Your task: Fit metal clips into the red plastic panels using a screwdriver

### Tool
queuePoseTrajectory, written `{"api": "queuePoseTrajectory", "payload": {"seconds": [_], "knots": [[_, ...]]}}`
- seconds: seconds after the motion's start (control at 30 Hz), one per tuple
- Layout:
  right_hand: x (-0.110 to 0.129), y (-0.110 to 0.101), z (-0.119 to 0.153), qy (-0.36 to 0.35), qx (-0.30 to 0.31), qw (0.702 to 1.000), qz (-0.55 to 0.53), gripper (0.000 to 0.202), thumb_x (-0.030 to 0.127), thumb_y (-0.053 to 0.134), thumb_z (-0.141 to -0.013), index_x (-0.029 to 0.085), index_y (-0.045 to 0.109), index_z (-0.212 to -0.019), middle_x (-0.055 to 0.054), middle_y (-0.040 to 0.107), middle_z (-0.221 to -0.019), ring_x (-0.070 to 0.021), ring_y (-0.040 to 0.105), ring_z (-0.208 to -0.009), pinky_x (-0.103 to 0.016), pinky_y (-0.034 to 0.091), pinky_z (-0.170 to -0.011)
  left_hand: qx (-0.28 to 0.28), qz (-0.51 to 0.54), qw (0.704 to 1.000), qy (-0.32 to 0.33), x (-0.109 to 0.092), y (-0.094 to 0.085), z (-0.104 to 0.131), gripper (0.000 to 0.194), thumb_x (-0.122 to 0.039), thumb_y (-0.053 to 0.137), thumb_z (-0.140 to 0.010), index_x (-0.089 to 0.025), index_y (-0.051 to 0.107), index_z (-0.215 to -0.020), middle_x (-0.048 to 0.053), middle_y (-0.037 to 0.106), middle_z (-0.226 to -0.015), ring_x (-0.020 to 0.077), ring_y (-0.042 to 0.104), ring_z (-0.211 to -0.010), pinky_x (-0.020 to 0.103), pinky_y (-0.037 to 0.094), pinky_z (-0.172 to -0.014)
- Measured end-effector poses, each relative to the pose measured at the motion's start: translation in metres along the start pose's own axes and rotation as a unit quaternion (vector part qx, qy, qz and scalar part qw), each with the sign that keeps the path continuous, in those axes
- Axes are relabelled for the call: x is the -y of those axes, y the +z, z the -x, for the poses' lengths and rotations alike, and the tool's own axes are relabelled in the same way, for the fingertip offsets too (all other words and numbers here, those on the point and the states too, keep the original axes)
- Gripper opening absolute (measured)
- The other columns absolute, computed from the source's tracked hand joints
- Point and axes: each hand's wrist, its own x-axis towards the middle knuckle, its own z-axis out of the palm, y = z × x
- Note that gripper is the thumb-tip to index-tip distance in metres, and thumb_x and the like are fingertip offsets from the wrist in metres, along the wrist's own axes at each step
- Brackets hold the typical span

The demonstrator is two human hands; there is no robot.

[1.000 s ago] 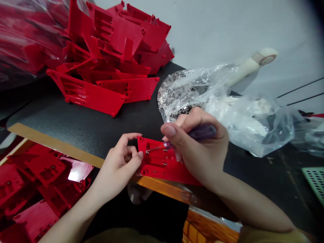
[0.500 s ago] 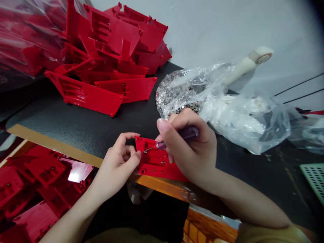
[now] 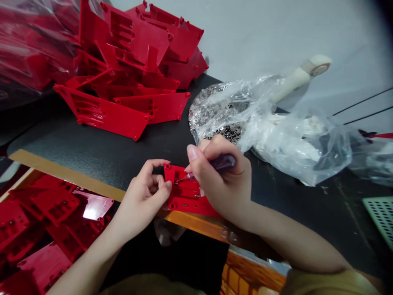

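Note:
A red plastic panel point(image 3: 190, 207) with slots and small metal springs lies at the table's front edge. My left hand point(image 3: 147, 192) grips its left end between thumb and fingers. In my right hand point(image 3: 225, 184) is a screwdriver point(image 3: 225, 162) with a dark purple handle, held like a pen. Its thin tip meets the panel near a metal spring point(image 3: 176, 182) in the upper left slot. The panel's right part is hidden behind my right hand.
Many red panels point(image 3: 110, 119) are piled at the back left, with more in a box point(image 3: 46, 205) at lower left. Behind my right hand lie a clear bag of small metal parts point(image 3: 215, 110) and a bag of white pieces point(image 3: 301, 143). A green perforated tray point(image 3: 379, 217) stands at right.
My right hand has shifted slightly left with the screwdriver, whose tip stays at the same slot. My left hand and the panel have barely moved.

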Motion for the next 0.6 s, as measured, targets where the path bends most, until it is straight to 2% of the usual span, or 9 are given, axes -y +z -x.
{"api": "queuePoseTrajectory", "payload": {"seconds": [0.13, 0.2, 0.3, 0.43, 0.6], "knots": [[-0.003, -0.001, -0.003, 0.031, 0.002, 0.999, 0.011, 0.035, 0.025, 0.056, -0.092, 0.021, 0.035, -0.064, 0.008, 0.038, -0.054, -0.0057, 0.046, -0.047, -0.023, 0.035, -0.049, 0.011, 0.012, 1.0, -0.01, 0.0, -0.001, 0.0, 0.033, -0.034, 0.056, -0.089, -0.022, 0.045, -0.117, -0.009, 0.046, -0.061, 0.006, 0.042, -0.05, 0.013, 0.039, -0.048], [-0.001, -0.006, -0.01, 0.094, 0.007, 0.996, -0.001, 0.035, 0.031, 0.057, -0.091, 0.021, 0.038, -0.063, 0.008, 0.045, -0.051, -0.0042, 0.043, -0.04, -0.021, 0.031, -0.042, 0.01, 0.017, 1.0, -0.014, 0.0, -0.001, 0.001, 0.034, -0.035, 0.057, -0.088, -0.022, 0.045, -0.117, -0.009, 0.046, -0.061, 0.0066, 0.043, -0.051, 0.014, 0.041, -0.049], [0.003, -0.017, -0.025, 0.167, -0.004, 0.982, -0.091, 0.032, 0.035, 0.056, -0.091, 0.022, 0.04, -0.067, 0.007, 0.058, -0.053, -0.0029, 0.036, -0.029, -0.02, 0.022, -0.031, 0.004, 0.013, 1.0, -0.015, 0.001, -0.001, 0.001, 0.035, -0.036, 0.057, -0.088, -0.023, 0.045, -0.118, -0.009, 0.047, -0.062, 0.0069, 0.044, -0.053, 0.014, 0.044, -0.051], [0.006, -0.025, -0.036, 0.137, -0.023, 0.977, -0.16, 0.027, 0.031, 0.055, -0.089, 0.022, 0.042, -0.067, 0.007, 0.06, -0.05, -0.0053, 0.039, -0.031, -0.019, 0.023, -0.031, 0.002, 0.021, 1.0, -0.019, 0.001, -0.001, 0.002, 0.036, -0.037, 0.057, -0.088, -0.024, 0.045, -0.119, -0.009, 0.047, -0.062, 0.0071, 0.047, -0.053, 0.015, 0.044, -0.051], [-0.004, -0.015, -0.028, 0.096, -0.007, 0.992, -0.081, 0.044, 0.032, 0.054, -0.094, 0.02, 0.043, -0.053, 0.006, 0.051, -0.043, -0.0054, 0.042, -0.041, -0.02, 0.035, -0.043, 0.004, 0.025, 0.999, -0.029, 0.001, -0.001, 0.002, 0.037, -0.038, 0.057, -0.088, -0.024, 0.044, -0.121, -0.009, 0.046, -0.062, 0.0079, 0.048, -0.053, 0.016, 0.044, -0.052]]}}
